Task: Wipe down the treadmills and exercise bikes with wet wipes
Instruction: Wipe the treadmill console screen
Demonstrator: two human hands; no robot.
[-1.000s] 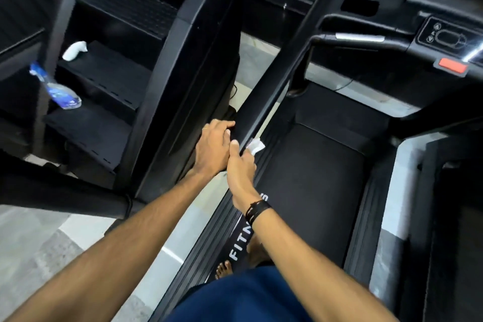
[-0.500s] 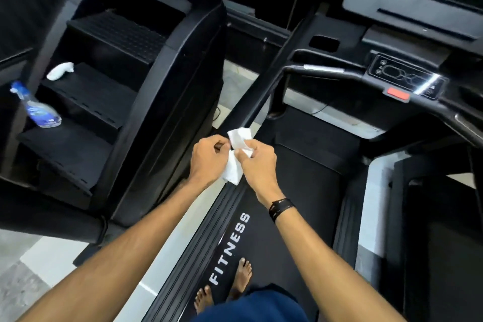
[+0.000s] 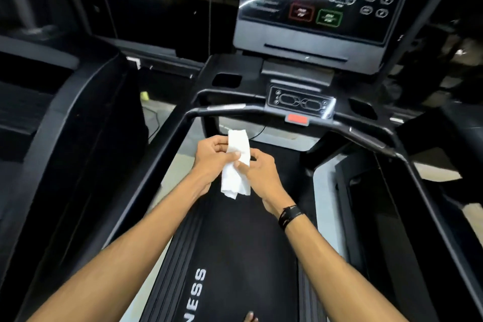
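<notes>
The treadmill (image 3: 326,191) fills most of the view and serves as the landmark here: its dark running belt (image 3: 243,256) stretches from the person's feet forward under the hands, printed with white letters near the bottom edge. Above the belt's far end rises the console (image 3: 313,0), a glossy panel with round buttons and a red and a green key, streaked by light reflections. Below the console the front handrail (image 3: 235,110) crosses the treadmill, carrying a small control pad (image 3: 300,103) and a red stop tab (image 3: 298,120). To the left of the treadmill stands another black machine (image 3: 73,123), too dim to name with certainty. Over the belt, short of the handrail, both hands meet on a white wet wipe (image 3: 236,165). The left hand (image 3: 214,157) pinches its upper part between thumb and fingers, and the right hand (image 3: 261,175), with a dark band at the wrist, pinches it lower down from the other side, so the sheet hangs as a folded strip between them. The wipe looks light, limp and damp; it will likely crumple or cling to itself, so holding it by opposite edges to spread or refold it, then pressing a flat pad of it under the fingers, seems the sound way to handle it.
</notes>
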